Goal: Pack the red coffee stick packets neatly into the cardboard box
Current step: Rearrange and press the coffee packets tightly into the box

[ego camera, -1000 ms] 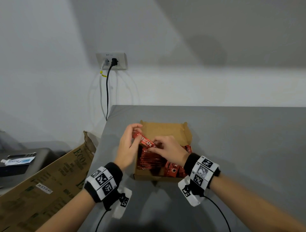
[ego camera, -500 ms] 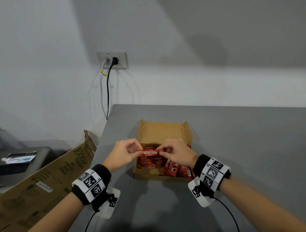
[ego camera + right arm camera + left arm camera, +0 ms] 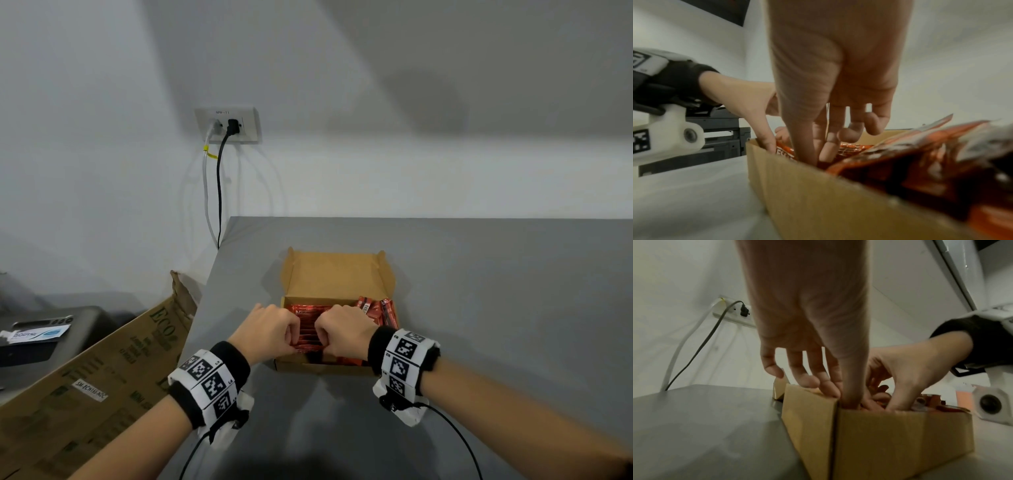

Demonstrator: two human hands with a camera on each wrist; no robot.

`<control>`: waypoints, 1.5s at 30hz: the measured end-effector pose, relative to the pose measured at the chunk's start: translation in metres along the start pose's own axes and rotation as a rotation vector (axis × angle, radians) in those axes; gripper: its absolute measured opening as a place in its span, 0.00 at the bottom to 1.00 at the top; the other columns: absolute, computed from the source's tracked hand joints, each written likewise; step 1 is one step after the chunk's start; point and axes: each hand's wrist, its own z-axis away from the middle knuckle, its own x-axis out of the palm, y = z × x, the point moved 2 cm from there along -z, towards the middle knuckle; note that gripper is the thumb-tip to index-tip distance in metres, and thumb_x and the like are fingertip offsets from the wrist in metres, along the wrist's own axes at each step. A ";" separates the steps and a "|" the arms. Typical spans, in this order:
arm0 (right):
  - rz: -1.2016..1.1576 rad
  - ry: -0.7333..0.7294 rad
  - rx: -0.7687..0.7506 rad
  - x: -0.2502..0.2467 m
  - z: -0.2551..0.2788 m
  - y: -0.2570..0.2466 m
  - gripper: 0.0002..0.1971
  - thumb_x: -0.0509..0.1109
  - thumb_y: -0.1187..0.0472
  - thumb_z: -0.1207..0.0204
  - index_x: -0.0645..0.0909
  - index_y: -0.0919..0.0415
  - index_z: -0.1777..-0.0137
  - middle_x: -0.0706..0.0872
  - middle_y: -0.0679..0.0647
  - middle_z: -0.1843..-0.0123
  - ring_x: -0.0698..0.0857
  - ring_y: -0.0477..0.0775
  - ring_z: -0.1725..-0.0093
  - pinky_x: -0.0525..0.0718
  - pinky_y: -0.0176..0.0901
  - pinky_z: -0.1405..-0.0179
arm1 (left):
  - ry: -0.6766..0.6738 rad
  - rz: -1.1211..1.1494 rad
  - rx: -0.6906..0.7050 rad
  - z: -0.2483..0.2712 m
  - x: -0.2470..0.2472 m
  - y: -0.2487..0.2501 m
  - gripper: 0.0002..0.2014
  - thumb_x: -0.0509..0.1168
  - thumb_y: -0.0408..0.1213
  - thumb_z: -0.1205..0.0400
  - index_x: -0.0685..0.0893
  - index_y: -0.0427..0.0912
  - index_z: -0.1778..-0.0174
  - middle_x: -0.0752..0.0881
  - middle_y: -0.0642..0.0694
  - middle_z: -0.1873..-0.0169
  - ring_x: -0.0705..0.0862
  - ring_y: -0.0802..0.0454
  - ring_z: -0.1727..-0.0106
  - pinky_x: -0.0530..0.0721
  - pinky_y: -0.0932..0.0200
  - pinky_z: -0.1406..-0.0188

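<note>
Down inside the cardboard box (image 3: 337, 277), both the left hand (image 3: 270, 330) and right hand (image 3: 344, 330) now pinch the red packet (image 3: 308, 334), lowered from above onto the stack.

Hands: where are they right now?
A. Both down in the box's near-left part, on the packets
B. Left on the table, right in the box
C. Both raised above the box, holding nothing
A: the left hand and right hand both reach into the box, fingers on the red packets.
</note>
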 end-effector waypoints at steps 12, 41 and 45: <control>-0.007 -0.054 0.045 -0.002 -0.003 0.001 0.09 0.75 0.58 0.30 0.75 0.54 0.62 0.85 0.54 0.54 0.83 0.57 0.51 0.74 0.44 0.61 | -0.006 -0.100 -0.025 -0.009 0.011 0.001 0.04 0.67 0.39 0.24 0.79 0.52 0.62 0.78 0.59 0.64 0.82 0.54 0.52 0.62 0.59 0.53; 0.022 -0.033 0.039 -0.009 -0.004 0.003 0.06 0.74 0.60 0.29 0.82 0.60 0.55 0.87 0.56 0.51 0.85 0.59 0.51 0.78 0.45 0.60 | 0.017 -0.071 0.063 -0.007 0.015 -0.003 0.09 0.65 0.38 0.23 0.80 0.49 0.48 0.82 0.56 0.50 0.80 0.56 0.47 0.60 0.59 0.55; 0.000 -0.041 0.030 -0.012 -0.003 0.006 0.10 0.76 0.56 0.31 0.82 0.59 0.55 0.86 0.54 0.52 0.83 0.54 0.56 0.78 0.44 0.62 | 0.027 -0.070 0.054 -0.006 0.014 -0.001 0.09 0.65 0.39 0.23 0.78 0.49 0.47 0.81 0.57 0.52 0.79 0.57 0.47 0.59 0.58 0.55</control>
